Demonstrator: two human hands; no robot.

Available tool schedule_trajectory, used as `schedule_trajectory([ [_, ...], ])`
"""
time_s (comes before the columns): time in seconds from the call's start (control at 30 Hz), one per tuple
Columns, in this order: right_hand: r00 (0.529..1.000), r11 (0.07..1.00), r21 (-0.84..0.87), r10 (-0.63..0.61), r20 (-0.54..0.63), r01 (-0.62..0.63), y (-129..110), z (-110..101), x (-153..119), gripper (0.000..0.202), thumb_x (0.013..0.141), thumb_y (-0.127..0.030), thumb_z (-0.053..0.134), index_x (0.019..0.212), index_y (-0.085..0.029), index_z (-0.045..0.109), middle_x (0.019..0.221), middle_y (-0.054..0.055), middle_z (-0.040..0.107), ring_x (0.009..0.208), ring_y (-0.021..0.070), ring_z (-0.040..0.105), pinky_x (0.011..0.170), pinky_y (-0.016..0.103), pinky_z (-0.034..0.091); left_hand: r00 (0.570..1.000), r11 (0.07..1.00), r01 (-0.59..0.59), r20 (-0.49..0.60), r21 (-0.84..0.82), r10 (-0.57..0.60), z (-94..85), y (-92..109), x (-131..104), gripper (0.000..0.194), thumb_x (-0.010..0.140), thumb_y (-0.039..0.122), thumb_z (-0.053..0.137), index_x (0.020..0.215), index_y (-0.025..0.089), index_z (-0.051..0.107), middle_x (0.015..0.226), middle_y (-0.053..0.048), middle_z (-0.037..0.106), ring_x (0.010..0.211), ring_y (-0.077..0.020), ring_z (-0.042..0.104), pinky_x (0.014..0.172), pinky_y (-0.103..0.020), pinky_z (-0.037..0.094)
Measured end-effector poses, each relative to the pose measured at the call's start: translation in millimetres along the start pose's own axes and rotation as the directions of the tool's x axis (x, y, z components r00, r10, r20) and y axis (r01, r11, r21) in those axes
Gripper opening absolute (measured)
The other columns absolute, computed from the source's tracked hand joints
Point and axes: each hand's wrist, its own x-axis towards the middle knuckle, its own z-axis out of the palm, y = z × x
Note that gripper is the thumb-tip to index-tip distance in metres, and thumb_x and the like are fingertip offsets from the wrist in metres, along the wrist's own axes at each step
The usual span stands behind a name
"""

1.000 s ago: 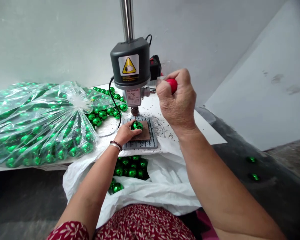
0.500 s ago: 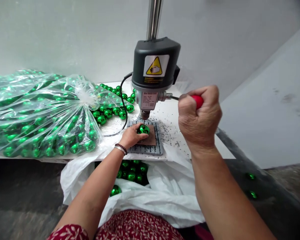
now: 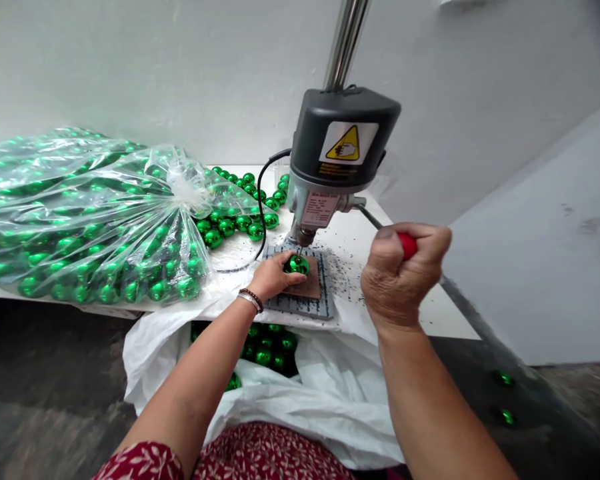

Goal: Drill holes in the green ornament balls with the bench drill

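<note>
A shiny green ball point(image 3: 299, 265) rests on a brown board point(image 3: 311, 287) under the bit of a small bench drill press point(image 3: 344, 137). My left hand point(image 3: 275, 275) grips the ball from its left side, thumb in front and fingers behind. Whether the bit touches the ball or has entered it, I cannot tell. My right hand point(image 3: 405, 273) is closed around the red knob point(image 3: 407, 245) of the drill press lever point(image 3: 371, 217), to the right of the machine. Beneath the brown board lies a grey base plate point(image 3: 325, 308) with dark markings.
A tied clear plastic bag point(image 3: 95, 220) full of green balls fills the table's left. Loose green balls point(image 3: 225, 227) lie beside it, near a black cable point(image 3: 260, 193). Dark shavings point(image 3: 347, 270) dot the white table. A white sack point(image 3: 340, 393) with green balls hangs open at the front edge.
My right hand has come lower with the lever, which now slopes downward. My left hand still holds the ball under the drill. The whole view has shifted and tilted a little.
</note>
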Motion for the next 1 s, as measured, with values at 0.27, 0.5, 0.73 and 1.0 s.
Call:
schedule_trajectory([
  [0.27, 1.0, 0.997, 0.064, 0.031, -0.002, -0.031, 10.1, 2.4, -24.1, 0.012, 0.085, -0.031, 0.053, 0.086, -0.019, 0.05, 0.072, -0.003, 0.054, 0.06, 0.0069, 0.05, 0.059, 0.022, 0.042, 1.0, 1.0, -0.009, 0.015, -0.009, 0.01, -1.9, 2.8, -0.6, 0.064, 0.07, 0.036, 0.078, 0.13, 0.022, 0.063, 0.117, -0.006, 0.072, 0.108, -0.0263, 0.065, 0.098, -0.035, 0.048],
  [0.5, 0.995, 0.996, 0.057, 0.067, 0.07, -0.071, -11.7, 4.1, 31.3, 0.021, 0.085, -0.038, 0.049, 0.083, -0.017, 0.049, 0.074, -0.001, 0.053, 0.066, 0.0065, 0.049, 0.064, 0.023, 0.041, 0.997, 0.992, -0.068, -0.027, -0.103, 0.066, 1.0, -1.3, -5.8, 0.054, 0.068, 0.028, 0.077, 0.119, 0.018, 0.065, 0.104, -0.004, 0.071, 0.095, -0.0209, 0.065, 0.085, -0.03, 0.05],
  [0.73, 0.996, 0.996, 0.031, 0.08, 0.045, -0.081, -19.4, 10.4, 52.7, 0.011, 0.084, -0.026, 0.049, 0.079, -0.017, 0.045, 0.071, -0.003, 0.049, 0.066, 0.0056, 0.045, 0.066, 0.022, 0.04, 0.995, 0.991, -0.089, -0.052, -0.103, 0.084, 1.7, -0.5, -14.1, 0.043, 0.069, 0.028, 0.074, 0.11, 0.019, 0.064, 0.091, -0.001, 0.069, 0.082, -0.0175, 0.062, 0.074, -0.027, 0.048],
  [1.0, 0.981, 0.989, 0.013, 0.142, 0.133, -0.145, -21.9, 6.5, 54.0, 0.008, 0.084, -0.019, 0.049, 0.081, -0.018, 0.042, 0.074, -0.003, 0.047, 0.068, 0.0057, 0.043, 0.07, 0.024, 0.04, 0.968, 0.971, -0.239, -0.084, 0.009, 0.238, -16.6, 1.1, -59.5, 0.047, 0.068, 0.023, 0.074, 0.113, 0.019, 0.06, 0.105, -0.004, 0.069, 0.096, -0.0208, 0.064, 0.087, -0.031, 0.05],
])
